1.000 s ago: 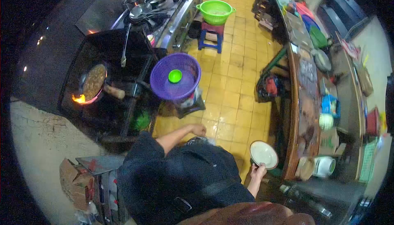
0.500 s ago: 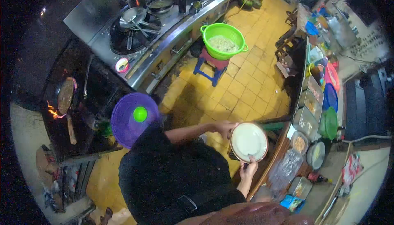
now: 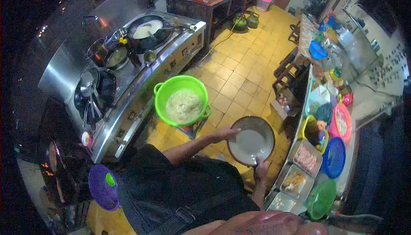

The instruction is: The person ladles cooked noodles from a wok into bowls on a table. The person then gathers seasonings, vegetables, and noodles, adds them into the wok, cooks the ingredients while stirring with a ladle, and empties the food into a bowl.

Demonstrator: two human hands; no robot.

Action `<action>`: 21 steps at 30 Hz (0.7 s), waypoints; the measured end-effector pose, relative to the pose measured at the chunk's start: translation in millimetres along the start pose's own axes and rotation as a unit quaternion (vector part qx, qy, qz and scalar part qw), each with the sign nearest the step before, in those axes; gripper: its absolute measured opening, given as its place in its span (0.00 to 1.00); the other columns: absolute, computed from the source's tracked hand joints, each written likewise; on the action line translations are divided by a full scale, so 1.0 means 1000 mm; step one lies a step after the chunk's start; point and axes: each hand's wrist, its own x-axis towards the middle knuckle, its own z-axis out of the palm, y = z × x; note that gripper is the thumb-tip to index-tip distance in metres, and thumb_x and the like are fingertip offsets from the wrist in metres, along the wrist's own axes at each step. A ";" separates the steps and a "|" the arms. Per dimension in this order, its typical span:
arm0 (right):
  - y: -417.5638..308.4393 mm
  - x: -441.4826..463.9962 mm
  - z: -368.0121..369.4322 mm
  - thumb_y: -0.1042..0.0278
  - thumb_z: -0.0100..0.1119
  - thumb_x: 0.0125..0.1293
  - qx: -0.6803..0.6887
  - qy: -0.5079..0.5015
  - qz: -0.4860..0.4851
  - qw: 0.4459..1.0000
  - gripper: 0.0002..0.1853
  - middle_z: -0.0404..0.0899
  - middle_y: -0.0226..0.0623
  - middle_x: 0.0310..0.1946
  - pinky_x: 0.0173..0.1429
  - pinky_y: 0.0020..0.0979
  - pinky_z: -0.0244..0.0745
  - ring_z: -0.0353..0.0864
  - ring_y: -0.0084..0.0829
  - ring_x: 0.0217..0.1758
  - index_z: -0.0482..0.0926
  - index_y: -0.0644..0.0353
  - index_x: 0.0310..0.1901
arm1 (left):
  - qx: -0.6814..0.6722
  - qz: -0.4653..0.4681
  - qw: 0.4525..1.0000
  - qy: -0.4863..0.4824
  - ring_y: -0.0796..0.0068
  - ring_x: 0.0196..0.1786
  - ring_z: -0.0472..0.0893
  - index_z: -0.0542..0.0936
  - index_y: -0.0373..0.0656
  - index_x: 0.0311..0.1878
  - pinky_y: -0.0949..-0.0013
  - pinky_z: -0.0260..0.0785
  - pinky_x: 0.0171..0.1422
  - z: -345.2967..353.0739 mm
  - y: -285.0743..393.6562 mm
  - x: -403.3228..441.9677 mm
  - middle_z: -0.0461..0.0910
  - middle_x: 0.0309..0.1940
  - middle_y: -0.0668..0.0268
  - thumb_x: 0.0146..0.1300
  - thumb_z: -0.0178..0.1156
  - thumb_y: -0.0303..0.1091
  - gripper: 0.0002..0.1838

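A round pale plate [image 3: 251,140] with a brown rim is held in front of my body, over the tiled floor. My left hand [image 3: 228,133] grips its left edge, with the fingers on the rim. At the lower right edge, my right hand [image 3: 260,167] grips the rim too, its thumb blurred on top. Left of the plate stands a bright green basket [image 3: 160,102] with pale food in it, on a stool.
A steel stove [image 3: 141,91] with pans runs along the left. A purple basket [image 3: 100,192] and a wok over flames sit at the lower left. The right counter carries metal trays [image 3: 305,158], a blue basin [image 3: 334,158] and a green basin [image 3: 322,198].
The view has swung right and moved up the aisle. My left hand has come over to the plate and now grips it with my right hand. The green basket appears nearer.
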 end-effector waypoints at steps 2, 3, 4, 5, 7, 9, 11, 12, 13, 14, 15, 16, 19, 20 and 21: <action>-0.057 0.066 0.034 0.67 0.51 0.66 -0.032 -0.022 0.010 0.999 0.19 0.76 0.40 0.43 0.43 0.30 0.76 0.78 0.31 0.42 0.68 0.67 0.56 | -0.018 0.014 0.999 0.035 0.80 0.31 0.74 0.78 0.42 0.48 0.73 0.67 0.36 -0.012 0.062 0.024 0.77 0.31 0.71 0.65 0.56 0.54 0.23; -0.077 0.107 0.045 0.67 0.51 0.66 -0.063 -0.040 0.014 0.997 0.17 0.76 0.40 0.41 0.38 0.29 0.77 0.78 0.30 0.38 0.69 0.67 0.54 | -0.058 0.065 0.993 0.085 0.81 0.29 0.71 0.78 0.43 0.46 0.75 0.64 0.34 -0.022 0.086 0.043 0.75 0.28 0.73 0.65 0.56 0.53 0.21; -0.090 0.153 0.055 0.67 0.51 0.66 -0.068 -0.047 0.013 0.996 0.17 0.76 0.40 0.41 0.38 0.29 0.77 0.78 0.30 0.38 0.69 0.67 0.54 | -0.095 0.113 0.980 0.135 0.82 0.27 0.69 0.79 0.45 0.43 0.76 0.60 0.32 -0.039 0.105 0.065 0.72 0.25 0.75 0.65 0.56 0.53 0.20; -0.097 0.198 0.065 0.68 0.52 0.65 -0.053 -0.094 0.026 0.994 0.16 0.76 0.39 0.39 0.33 0.28 0.77 0.78 0.28 0.34 0.70 0.66 0.52 | -0.099 0.116 0.978 0.141 0.82 0.27 0.69 0.79 0.45 0.43 0.76 0.60 0.32 -0.062 0.118 0.088 0.72 0.25 0.75 0.65 0.56 0.53 0.20; -0.107 0.282 0.090 0.68 0.52 0.64 -0.038 -0.145 0.043 0.988 0.15 0.76 0.38 0.36 0.29 0.27 0.77 0.78 0.26 0.30 0.70 0.66 0.50 | -0.056 0.049 0.983 0.170 0.81 0.32 0.72 0.77 0.42 0.49 0.74 0.65 0.39 -0.115 0.132 0.134 0.76 0.32 0.72 0.64 0.57 0.53 0.23; -0.116 0.363 0.116 0.68 0.53 0.63 -0.057 -0.180 0.039 0.981 0.14 0.76 0.36 0.32 0.25 0.25 0.77 0.77 0.24 0.25 0.71 0.65 0.48 | -0.067 0.053 0.980 0.181 0.81 0.32 0.72 0.77 0.41 0.50 0.73 0.66 0.39 -0.155 0.147 0.185 0.76 0.33 0.72 0.64 0.58 0.52 0.23; -0.123 0.441 0.136 0.68 0.53 0.63 -0.052 -0.184 0.043 0.981 0.14 0.76 0.36 0.32 0.24 0.26 0.77 0.78 0.25 0.25 0.70 0.65 0.48 | -0.097 0.084 0.969 0.211 0.82 0.30 0.70 0.78 0.41 0.48 0.73 0.65 0.38 -0.195 0.176 0.239 0.75 0.30 0.74 0.63 0.59 0.51 0.22; -0.127 0.477 0.146 0.69 0.53 0.63 -0.045 -0.185 0.048 0.981 0.14 0.76 0.37 0.32 0.22 0.27 0.77 0.78 0.25 0.25 0.70 0.65 0.49 | -0.052 0.132 0.963 0.227 0.82 0.32 0.72 0.77 0.40 0.49 0.74 0.66 0.38 -0.202 0.216 0.254 0.75 0.32 0.73 0.64 0.58 0.51 0.23; -0.132 0.512 0.154 0.70 0.53 0.62 -0.039 -0.187 0.054 0.980 0.15 0.76 0.37 0.32 0.20 0.28 0.77 0.78 0.25 0.25 0.70 0.65 0.49 | -0.051 0.134 0.963 0.228 0.82 0.32 0.72 0.77 0.40 0.49 0.74 0.66 0.38 -0.224 0.240 0.286 0.75 0.32 0.73 0.64 0.58 0.51 0.23; -0.104 0.563 0.138 0.71 0.53 0.62 -0.081 -0.181 0.044 0.979 0.17 0.76 0.37 0.34 0.23 0.28 0.78 0.79 0.26 0.27 0.68 0.65 0.52 | -0.050 0.106 0.971 0.209 0.82 0.32 0.72 0.77 0.40 0.49 0.75 0.66 0.38 -0.239 0.254 0.315 0.75 0.31 0.74 0.64 0.58 0.51 0.23; -0.122 0.586 0.146 0.71 0.53 0.62 -0.085 -0.182 0.050 0.978 0.17 0.76 0.37 0.34 0.23 0.28 0.78 0.79 0.26 0.27 0.68 0.65 0.52 | -0.049 0.082 0.977 0.193 0.82 0.32 0.73 0.77 0.40 0.49 0.76 0.66 0.38 -0.254 0.271 0.344 0.75 0.31 0.74 0.64 0.58 0.51 0.23; -0.149 0.611 0.157 0.72 0.53 0.62 -0.043 -0.143 0.071 0.986 0.17 0.76 0.38 0.36 0.24 0.28 0.78 0.79 0.26 0.29 0.68 0.65 0.52 | 0.001 0.036 0.985 0.168 0.82 0.32 0.73 0.77 0.39 0.49 0.76 0.67 0.35 -0.274 0.298 0.372 0.76 0.31 0.73 0.66 0.56 0.51 0.23; -0.201 0.699 0.184 0.76 0.51 0.59 -0.025 -0.094 0.054 0.994 0.24 0.75 0.40 0.43 0.28 0.28 0.78 0.81 0.29 0.34 0.64 0.65 0.59 | 0.060 0.044 0.987 0.140 0.82 0.29 0.75 0.76 0.38 0.49 0.76 0.68 0.32 -0.322 0.384 0.453 0.79 0.32 0.69 0.67 0.54 0.51 0.23; -0.193 0.742 0.180 0.76 0.50 0.59 0.002 -0.093 0.044 0.995 0.25 0.76 0.41 0.43 0.28 0.28 0.79 0.81 0.29 0.34 0.63 0.65 0.60 | 0.062 0.042 0.987 0.144 0.82 0.29 0.75 0.76 0.38 0.49 0.76 0.68 0.32 -0.343 0.408 0.485 0.79 0.32 0.69 0.67 0.54 0.51 0.23; -0.185 0.787 0.173 0.76 0.50 0.58 0.028 -0.092 0.036 0.995 0.27 0.76 0.41 0.44 0.28 0.28 0.79 0.81 0.30 0.34 0.63 0.65 0.61 | 0.066 0.075 0.983 0.157 0.81 0.29 0.76 0.76 0.38 0.49 0.75 0.69 0.31 -0.365 0.427 0.518 0.80 0.34 0.67 0.68 0.54 0.51 0.23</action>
